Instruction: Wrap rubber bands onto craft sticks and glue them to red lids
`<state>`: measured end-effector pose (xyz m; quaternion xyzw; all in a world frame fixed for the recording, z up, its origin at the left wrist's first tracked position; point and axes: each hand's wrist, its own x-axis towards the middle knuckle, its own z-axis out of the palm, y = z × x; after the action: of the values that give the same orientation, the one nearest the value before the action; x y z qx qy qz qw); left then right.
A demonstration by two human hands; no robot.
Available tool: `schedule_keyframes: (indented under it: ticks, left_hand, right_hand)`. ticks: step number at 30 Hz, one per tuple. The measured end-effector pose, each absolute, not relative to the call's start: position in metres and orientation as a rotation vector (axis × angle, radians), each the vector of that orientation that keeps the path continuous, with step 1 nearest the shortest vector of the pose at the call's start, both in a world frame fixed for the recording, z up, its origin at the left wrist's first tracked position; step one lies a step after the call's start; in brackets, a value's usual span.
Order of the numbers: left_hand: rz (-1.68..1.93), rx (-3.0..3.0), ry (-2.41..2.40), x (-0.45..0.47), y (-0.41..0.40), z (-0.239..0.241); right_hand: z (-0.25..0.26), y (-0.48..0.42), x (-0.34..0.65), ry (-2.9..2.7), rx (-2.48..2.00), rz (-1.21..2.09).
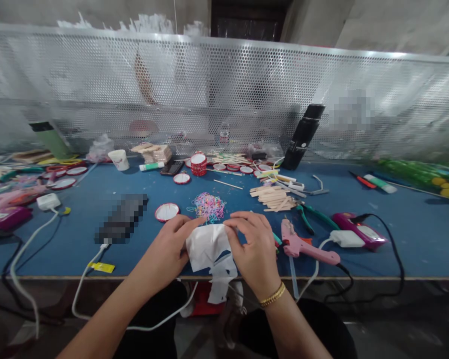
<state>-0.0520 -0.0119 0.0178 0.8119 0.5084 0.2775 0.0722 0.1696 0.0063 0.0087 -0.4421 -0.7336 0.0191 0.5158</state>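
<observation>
A piece of thin white paper or cloth [206, 245] with torn or cut strips hangs over the table's front edge between my hands. My left hand [172, 244] pinches its upper left corner, and my right hand [252, 247] grips the upper right side, thumb and fingers closed on it. Just beyond my fingertips lies a pile of small coloured rubber bands [208, 206]. A round red-rimmed disc with a white face [167, 212] rests beyond my left hand. To the right of my right hand is a pink glue gun [303, 244].
Wooden sticks [273, 198] and green-handled pliers [314, 215] lie on the right. A phone [121, 217] with a white cable is at left. Along the perforated metal screen [228, 94] stand a black bottle [303, 137], a paper cup [118, 160] and stacked red-rimmed discs [198, 164].
</observation>
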Motion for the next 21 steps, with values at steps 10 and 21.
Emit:
schedule_keyframes:
  ticks: [10,21]
  left_hand:
    - [0.949,2.155,1.232,-0.058,-0.011,0.017]
    - [1.035,2.087,1.078,-0.066,0.003,0.044]
  right_hand:
    - [0.005,0.005,0.172,-1.797,-0.855,0.362]
    - [0.017,0.015,0.169,-1.963,-0.826,0.266]
